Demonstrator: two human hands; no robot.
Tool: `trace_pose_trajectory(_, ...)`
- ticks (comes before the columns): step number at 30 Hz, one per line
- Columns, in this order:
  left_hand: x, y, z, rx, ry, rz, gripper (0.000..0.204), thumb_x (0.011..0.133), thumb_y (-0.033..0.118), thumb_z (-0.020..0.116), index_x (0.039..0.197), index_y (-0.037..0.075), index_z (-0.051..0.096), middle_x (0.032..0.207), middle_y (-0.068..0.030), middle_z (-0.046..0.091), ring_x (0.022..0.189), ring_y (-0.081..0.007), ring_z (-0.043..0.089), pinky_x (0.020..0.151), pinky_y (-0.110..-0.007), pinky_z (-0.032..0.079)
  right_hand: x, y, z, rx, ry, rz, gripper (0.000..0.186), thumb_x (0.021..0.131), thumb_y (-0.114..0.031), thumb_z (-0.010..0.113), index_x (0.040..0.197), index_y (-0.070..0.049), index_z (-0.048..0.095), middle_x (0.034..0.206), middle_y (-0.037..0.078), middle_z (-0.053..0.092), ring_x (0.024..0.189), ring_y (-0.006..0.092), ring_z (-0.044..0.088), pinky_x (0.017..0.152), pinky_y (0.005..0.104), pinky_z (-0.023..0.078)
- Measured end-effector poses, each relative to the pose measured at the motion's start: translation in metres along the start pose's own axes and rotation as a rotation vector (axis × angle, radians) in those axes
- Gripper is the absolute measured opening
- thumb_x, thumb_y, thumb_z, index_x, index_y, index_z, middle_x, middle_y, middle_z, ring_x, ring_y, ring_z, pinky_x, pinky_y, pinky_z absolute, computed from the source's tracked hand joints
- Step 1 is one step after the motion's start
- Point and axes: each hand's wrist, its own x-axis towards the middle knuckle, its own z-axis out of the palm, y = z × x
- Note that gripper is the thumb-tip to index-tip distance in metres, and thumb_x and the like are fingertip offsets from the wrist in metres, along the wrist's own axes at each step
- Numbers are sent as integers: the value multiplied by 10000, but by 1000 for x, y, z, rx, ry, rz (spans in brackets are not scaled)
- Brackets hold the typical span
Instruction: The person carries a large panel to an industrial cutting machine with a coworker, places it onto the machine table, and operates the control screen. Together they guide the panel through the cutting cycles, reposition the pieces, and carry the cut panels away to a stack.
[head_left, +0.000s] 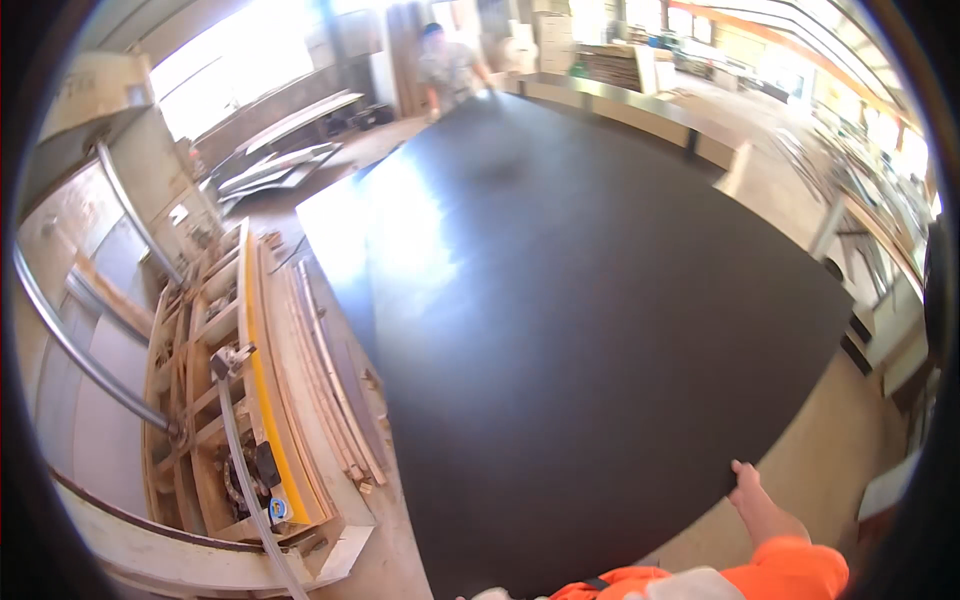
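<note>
A large, dark, smooth panel [600, 300] fills the middle of the head view, with bright light reflected on its far left part. My right hand [743, 484] is closed on the panel's near right edge, thumb on top and the other fingers hidden beneath. An orange sleeve covers that arm. Only a small pale patch at the bottom edge, by the panel's near end, may be part of my left hand; its fingers cannot be made out. At the panel's far end stands another person [450, 70], whose hand is close to the far edge.
Left of the panel is a machine with a yellow-edged frame [262, 380] and curved metal rods [85, 340]. Long strips [325, 370] lie beside it. Sheets [275, 172] are piled at the far left. A long low box-like structure [630, 105] stands beyond the panel, with racks [880, 240] to the right.
</note>
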Motion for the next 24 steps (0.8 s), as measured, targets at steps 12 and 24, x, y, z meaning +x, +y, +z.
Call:
trace_pose_trajectory(12, -172, 64, 173, 87, -155, -14, 593, 952, 245, 579, 1447, 28, 336, 1474, -198, 402, 1385, -305, 361, 1154, -420, 271, -90, 75, -279, 148, 234, 215, 363, 924, -72, 610, 1273, 13, 557, 1241, 157, 614, 1084, 324, 624, 929, 507, 519)
trace_pose_trajectory(24, -433, -231, 282, -287, 301, -647, 761, 838, 592, 662, 1257, -41, 616, 1290, -174, 632, 1232, -287, 575, 1091, -417, 407, -183, 22, -649, 172, -177, 409, 426, 1037, -231, 394, 1418, -46, 436, 1473, 143, 462, 1349, 351, 436, 1155, 547, 318)
